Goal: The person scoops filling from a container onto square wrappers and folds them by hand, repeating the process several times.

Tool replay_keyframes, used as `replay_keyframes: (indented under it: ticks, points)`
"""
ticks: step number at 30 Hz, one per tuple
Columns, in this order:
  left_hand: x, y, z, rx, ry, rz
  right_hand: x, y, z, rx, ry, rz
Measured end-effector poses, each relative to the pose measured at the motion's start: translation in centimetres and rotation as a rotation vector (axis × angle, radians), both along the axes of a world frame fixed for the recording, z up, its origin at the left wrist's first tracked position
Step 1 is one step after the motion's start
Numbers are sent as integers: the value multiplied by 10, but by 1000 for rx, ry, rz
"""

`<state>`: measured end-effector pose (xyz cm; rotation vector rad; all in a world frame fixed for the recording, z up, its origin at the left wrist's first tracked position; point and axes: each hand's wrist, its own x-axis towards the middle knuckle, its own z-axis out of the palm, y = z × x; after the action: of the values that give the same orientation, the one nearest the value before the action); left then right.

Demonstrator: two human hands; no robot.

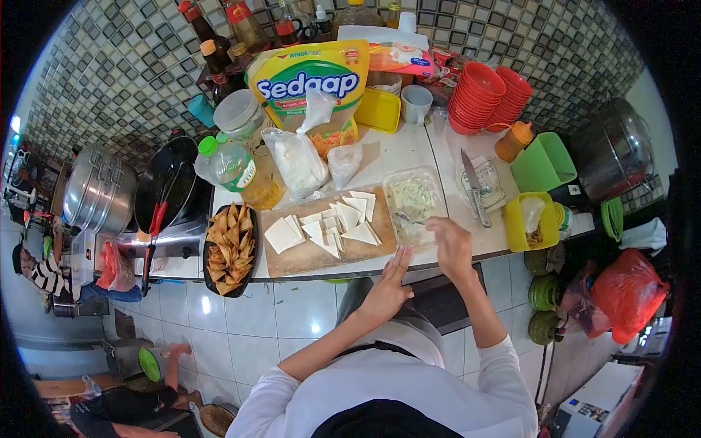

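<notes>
A clear plastic container [415,191] with a pale, green-flecked filling stands right of a wooden board [285,264]. My right hand [451,244] is closed on the handle of a small spoon [410,218], whose end lies in the container. Near the container's lower left corner, at the counter edge, is my left hand [391,292], its fingers stretched out and holding nothing that shows. White wrapper sheets [343,221], cut into squares and triangles, lie in overlapping piles on the board. A black tray [250,271] of brown folded pieces stands left of the board.
A knife [475,187] lies on a packet at the right, beside a yellow container [513,225]. Bottles, bags and red bowls [476,98] line the back. A wok [165,179] sits at the left. Another person [120,410] is at the lower left.
</notes>
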<state>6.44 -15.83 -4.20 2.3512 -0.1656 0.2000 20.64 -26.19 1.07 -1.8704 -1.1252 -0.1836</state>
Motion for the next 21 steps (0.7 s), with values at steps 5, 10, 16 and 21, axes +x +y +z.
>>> replay_keyframes:
  ticks: [5, 10, 16, 21]
  points:
    - [0, 2, 5, 20, -7, -11, -3, -10, 3, 58, 141, -387]
    - [0, 1, 3, 37, -2, -13, -10, -5, -4, -8, 135, -404]
    - [-1, 2, 5, 69, 6, -27, -17, 5, -6, 38, 249, -364]
    - [-1, 3, 7, 79, 40, -36, -12, 6, -8, 47, 166, -355]
